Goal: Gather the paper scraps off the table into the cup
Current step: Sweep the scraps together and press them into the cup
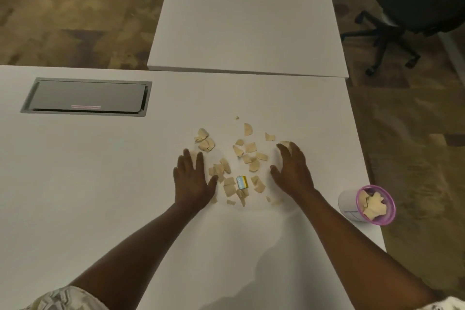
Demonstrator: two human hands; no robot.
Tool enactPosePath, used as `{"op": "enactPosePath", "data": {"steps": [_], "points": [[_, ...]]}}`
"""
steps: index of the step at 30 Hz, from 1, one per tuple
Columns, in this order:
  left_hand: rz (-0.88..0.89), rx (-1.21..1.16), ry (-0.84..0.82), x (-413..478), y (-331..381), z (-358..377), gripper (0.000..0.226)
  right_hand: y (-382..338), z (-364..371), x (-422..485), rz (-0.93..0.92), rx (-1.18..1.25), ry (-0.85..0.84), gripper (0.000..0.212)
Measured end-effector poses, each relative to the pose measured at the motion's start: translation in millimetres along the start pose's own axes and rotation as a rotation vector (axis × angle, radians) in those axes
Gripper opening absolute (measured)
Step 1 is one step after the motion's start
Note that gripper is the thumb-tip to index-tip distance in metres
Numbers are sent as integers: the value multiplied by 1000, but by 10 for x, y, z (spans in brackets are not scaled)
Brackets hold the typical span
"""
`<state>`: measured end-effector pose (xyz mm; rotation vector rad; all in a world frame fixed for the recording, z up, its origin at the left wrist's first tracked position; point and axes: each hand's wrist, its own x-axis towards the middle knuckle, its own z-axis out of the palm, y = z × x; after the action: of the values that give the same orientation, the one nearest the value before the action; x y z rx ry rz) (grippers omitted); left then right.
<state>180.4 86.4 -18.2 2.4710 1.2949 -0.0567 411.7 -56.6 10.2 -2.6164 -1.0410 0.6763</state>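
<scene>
Several beige paper scraps [251, 156] lie scattered on the white table [100, 184]. My left hand [193, 178] rests flat and open on the table at the left side of the pile. At the pile's right side is my right hand [292, 171], fingers spread, one fingertip touching a scrap. Neither hand holds anything. A small blue and yellow block [242, 182] lies among the scraps between my hands. The white cup with a purple rim [366, 205] lies tipped near the table's right edge, with several scraps inside it.
A grey cable hatch [86, 96] is set into the table at the far left. A second white table [249, 15] butts against the far edge. A black office chair [407, 7] stands on the carpet at the far right.
</scene>
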Motion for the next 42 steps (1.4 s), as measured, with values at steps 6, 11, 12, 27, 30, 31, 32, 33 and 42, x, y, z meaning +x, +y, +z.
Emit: {"op": "enactPosePath", "data": {"steps": [6, 11, 12, 27, 30, 31, 32, 33, 42], "points": [[-45, -52, -84, 180, -85, 98, 85, 16, 7, 381, 72, 9, -111, 71], [93, -67, -107, 78, 141, 211, 81, -166, 173, 333, -72, -93, -148, 67], [115, -66, -120, 47, 187, 226, 80, -212, 211, 294, -103, -95, -164, 67], [311, 65, -255, -132, 217, 229, 71, -487, 125, 784, -370, -347, -391, 74], [318, 79, -232, -162, 237, 242, 65, -424, 190, 599, -403, -366, -397, 74], [321, 81, -225, -174, 251, 244, 64, -388, 209, 513, -411, -366, -402, 76], [324, 83, -221, -190, 263, 244, 62, -350, 232, 420, -420, -368, -411, 80], [327, 86, -218, -206, 271, 242, 61, -314, 254, 325, -426, -371, -421, 83], [385, 76, -237, -444, 315, 169, 52, -20, 457, -356, -365, -258, -302, 59]]}}
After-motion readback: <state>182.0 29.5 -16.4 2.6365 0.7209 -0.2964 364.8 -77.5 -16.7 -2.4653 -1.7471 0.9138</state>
